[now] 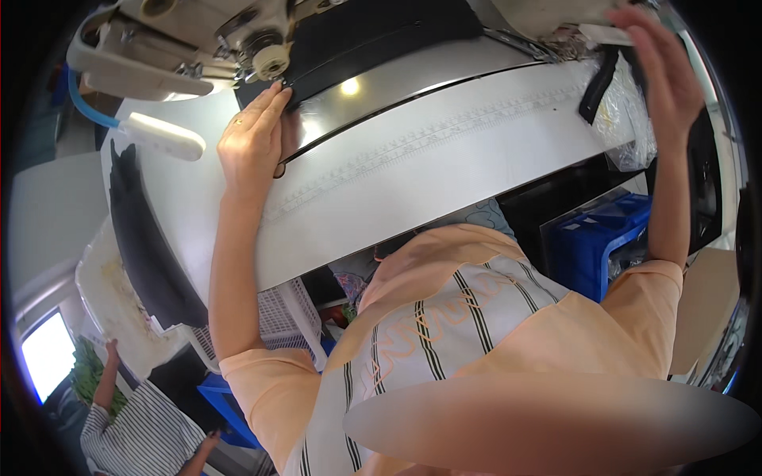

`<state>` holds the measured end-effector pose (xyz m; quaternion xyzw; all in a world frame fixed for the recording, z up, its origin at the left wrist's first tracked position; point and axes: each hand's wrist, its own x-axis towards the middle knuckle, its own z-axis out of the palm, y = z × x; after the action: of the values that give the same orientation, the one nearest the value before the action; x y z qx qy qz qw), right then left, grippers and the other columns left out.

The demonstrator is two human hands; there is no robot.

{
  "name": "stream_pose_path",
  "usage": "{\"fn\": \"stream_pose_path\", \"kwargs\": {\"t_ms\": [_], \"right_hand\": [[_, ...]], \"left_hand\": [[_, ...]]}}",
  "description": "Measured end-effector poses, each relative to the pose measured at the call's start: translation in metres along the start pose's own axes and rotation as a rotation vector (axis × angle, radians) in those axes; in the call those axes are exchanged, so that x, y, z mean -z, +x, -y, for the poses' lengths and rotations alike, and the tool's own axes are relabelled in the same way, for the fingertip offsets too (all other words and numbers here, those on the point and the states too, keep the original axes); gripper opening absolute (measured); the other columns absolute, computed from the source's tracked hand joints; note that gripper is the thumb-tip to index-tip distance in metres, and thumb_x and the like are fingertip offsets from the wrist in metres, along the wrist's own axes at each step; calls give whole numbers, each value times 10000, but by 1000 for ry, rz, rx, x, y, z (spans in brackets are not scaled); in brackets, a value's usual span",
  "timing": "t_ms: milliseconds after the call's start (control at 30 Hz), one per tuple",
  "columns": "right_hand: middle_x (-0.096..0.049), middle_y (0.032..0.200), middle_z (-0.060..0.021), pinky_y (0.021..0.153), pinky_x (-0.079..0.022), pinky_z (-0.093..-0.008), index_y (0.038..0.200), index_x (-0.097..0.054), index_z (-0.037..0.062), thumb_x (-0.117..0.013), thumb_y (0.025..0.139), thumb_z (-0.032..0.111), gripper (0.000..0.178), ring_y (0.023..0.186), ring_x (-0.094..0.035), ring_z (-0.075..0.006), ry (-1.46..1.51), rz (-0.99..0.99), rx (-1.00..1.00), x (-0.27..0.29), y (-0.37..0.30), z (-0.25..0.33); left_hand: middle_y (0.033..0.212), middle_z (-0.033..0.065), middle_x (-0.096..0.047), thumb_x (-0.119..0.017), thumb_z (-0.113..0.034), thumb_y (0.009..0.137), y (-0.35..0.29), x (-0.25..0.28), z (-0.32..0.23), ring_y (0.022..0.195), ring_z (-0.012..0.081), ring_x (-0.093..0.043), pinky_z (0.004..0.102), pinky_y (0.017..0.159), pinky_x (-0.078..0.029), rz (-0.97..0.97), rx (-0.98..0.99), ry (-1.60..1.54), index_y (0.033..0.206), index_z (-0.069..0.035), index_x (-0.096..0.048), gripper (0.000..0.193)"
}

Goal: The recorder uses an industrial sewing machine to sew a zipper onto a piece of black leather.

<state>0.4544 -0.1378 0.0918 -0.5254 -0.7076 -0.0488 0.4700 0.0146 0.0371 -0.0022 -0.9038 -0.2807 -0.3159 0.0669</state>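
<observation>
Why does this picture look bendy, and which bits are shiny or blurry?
In the head view, the ruler markings curve because fisheye lenses bend straight lines; light glares on the metal plate; the right hand looks smeared, the left hand clearer; the screen glows white; a blurry oval covers the lower right.

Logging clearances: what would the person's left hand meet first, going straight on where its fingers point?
Probably the round white wheel on the sewing machine, just ahead of the left hand, though depth is unclear.

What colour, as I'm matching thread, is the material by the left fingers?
The material is black, clearest in the head view.
</observation>
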Motion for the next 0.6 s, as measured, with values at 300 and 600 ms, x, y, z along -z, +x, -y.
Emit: {"fn": "stream_pose_path", "kwargs": {"t_ms": [300, 600], "right_hand": [[-691, 1088, -62, 829, -525, -352, 1040, -709, 58, -635, 897, 161, 191, 1006, -623, -247, 170, 354, 224, -229, 26, 57], [-683, 1074, -24, 833, -553, -317, 1051, -713, 100, -681, 776, 68, 279, 1008, -623, -201, -44, 329, 384, -277, 38, 65]], "left_hand": [[1046, 64, -725, -686, -14, 725, 0, 11, -6, 901, 207, -659, 316, 778, -549, 18, -16, 47, 991, -60, -739, 275], [1115, 65, -694, -710, -65, 764, -9, 13, -4, 946, 216, -662, 350, 852, -525, -12, -25, 55, 1079, -60, -705, 316]]}}
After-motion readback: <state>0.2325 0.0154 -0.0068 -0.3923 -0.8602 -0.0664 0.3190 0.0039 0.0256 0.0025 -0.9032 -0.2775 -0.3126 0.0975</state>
